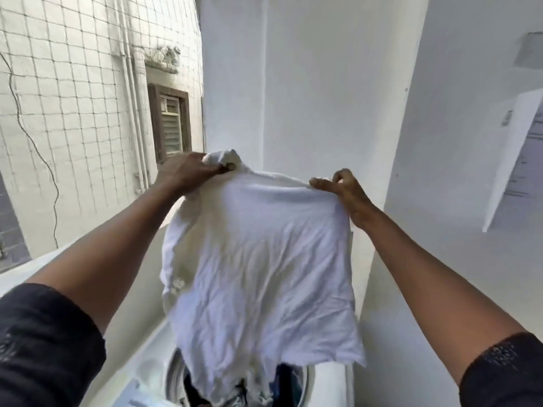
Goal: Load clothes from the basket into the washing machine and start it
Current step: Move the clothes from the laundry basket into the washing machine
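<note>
Shirt (264, 259) hangs spread above washer drum (173, 374), near centre. Our L hand (188, 171) grips bunched corner, R hand (343, 189) pinches top edge. Best: we lower straight in, keep hem inside rim, then release.

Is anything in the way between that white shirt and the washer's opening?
Nothing visible. The shirt hangs from the left hand and right hand straight over the open drum, where dark clothes lie.
</note>
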Available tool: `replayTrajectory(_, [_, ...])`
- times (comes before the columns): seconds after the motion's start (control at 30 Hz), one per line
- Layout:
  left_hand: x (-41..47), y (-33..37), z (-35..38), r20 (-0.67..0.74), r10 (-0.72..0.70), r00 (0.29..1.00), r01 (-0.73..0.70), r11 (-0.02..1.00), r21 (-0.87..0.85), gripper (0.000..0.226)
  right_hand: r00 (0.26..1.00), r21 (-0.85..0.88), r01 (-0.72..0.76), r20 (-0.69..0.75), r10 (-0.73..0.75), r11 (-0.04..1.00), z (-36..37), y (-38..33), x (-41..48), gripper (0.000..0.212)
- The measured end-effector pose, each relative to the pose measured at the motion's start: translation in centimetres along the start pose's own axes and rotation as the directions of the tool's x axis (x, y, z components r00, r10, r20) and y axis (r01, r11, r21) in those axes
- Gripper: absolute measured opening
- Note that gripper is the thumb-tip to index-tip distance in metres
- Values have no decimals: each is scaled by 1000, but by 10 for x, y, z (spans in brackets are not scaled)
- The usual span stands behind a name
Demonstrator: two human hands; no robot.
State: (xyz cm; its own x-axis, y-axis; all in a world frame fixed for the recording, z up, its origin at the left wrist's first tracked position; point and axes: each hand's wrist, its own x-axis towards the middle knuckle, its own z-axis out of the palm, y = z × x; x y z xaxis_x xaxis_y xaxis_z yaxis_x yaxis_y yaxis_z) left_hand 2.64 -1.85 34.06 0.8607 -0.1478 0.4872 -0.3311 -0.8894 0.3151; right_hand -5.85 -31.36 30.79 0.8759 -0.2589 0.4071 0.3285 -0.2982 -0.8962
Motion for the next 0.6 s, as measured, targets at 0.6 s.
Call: replayTrajectory(0.6, [2,-42,78,365,-162,917,372,679,-634,41,807,-534,-249,346,478,808,150,55,10,9])
